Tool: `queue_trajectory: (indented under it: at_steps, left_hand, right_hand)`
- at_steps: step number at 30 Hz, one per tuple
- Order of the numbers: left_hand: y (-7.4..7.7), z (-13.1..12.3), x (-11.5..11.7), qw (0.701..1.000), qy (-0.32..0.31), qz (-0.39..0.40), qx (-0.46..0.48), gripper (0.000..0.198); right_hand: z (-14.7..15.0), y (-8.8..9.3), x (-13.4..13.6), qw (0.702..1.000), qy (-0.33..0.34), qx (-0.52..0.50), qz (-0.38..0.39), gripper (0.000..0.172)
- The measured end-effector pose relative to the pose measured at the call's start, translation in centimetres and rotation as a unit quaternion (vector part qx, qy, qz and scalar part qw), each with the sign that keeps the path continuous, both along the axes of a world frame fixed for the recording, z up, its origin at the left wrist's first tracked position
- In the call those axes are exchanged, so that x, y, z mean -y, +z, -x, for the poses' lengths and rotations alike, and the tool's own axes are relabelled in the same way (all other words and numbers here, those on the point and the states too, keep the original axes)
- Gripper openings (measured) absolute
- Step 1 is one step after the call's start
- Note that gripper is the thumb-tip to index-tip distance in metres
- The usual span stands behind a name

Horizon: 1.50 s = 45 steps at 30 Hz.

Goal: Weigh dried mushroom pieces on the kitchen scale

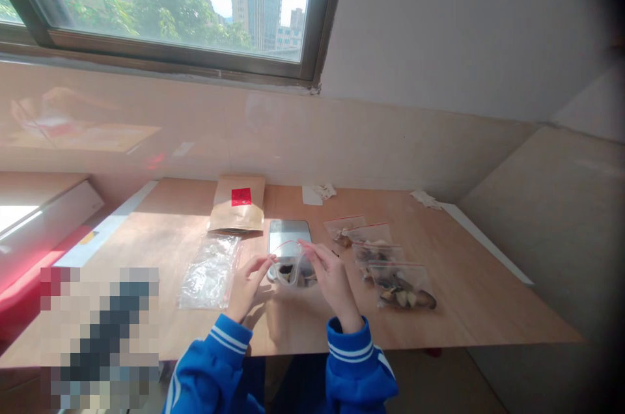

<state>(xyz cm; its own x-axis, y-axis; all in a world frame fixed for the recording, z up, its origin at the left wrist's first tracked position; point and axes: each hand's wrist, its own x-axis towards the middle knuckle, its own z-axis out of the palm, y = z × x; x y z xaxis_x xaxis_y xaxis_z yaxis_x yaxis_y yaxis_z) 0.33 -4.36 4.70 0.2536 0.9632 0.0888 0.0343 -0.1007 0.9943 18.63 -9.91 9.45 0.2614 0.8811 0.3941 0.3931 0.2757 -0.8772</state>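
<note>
My left hand [250, 285] and my right hand [336, 285] pinch the two sides of a clear zip bag [295, 278] at its red-lined mouth. The mouth bows apart between them, and dark and pale dried pieces show inside. Just behind the bag, partly covered by it, lies a flat device like a small digital scale [290, 235] with a shiny top. Right of my right hand, several filled zip bags [403, 290] overlap in a row, holding brown and cream dried pieces, possibly sliced mushrooms. Beside my left hand is a flat stack of clear bags [209, 274].
A brown paper pouch [237, 215] with a red label lies at the back of the wooden table [469, 297]. Crumpled white paper [325, 191] lies near the tiled wall, with another scrap [426, 200] farther right. A pixelated patch [102, 329] hides the near left corner.
</note>
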Motion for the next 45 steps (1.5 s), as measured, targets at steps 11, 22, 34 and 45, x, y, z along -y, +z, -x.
queue_trajectory:
  at_steps: [11,22,34,45]
  left_hand:
    - [-0.6,-0.4,-0.4,0.983,0.167,-0.033,0.067,0.033]
    - [-4.8,-1.2,-0.6,0.991,0.125,0.008,0.049,0.033]
    - [-4.7,-1.1,-0.3,0.991,0.126,0.023,0.045,0.03]
    - [-5.3,-1.3,-0.4,0.992,0.114,0.038,0.051,0.033]
  right_hand:
    - [-0.8,-4.2,-0.3,0.989,-0.132,-0.066,0.018,0.044]
    - [-0.4,-11.9,-0.8,0.971,-0.229,-0.062,0.01,0.042]
    - [-0.4,-11.9,-0.7,0.976,-0.21,-0.051,0.007,0.042]
    - [-0.7,-12.2,-0.9,0.97,-0.222,-0.1,0.003,0.039]
